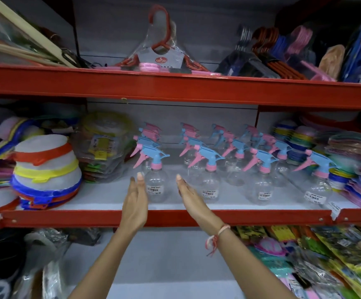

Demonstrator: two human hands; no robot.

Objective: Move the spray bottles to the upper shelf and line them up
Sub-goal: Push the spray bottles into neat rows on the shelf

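Note:
Several clear spray bottles with blue-and-pink trigger heads stand in rows on the middle shelf (229, 216), which has a red front rail. The front-left bottle (157, 182) stands between my two hands. My left hand (135, 201) is flat and open just left of it, its fingertips by the bottle's shoulder. My right hand (191, 197) is open to the bottle's right, a small gap away, with a pink thread band on the wrist. More bottles (259, 184) line up to the right, and one (317, 184) stands apart at the far right.
The upper shelf (175, 87) holds packed clothes hangers (160, 55) in the middle and more hangers (268, 55) to the right. Stacked coloured lids (46, 169) crowd the middle shelf's left side and flat coloured items (352, 160) its right. Packaged goods fill the lower shelf.

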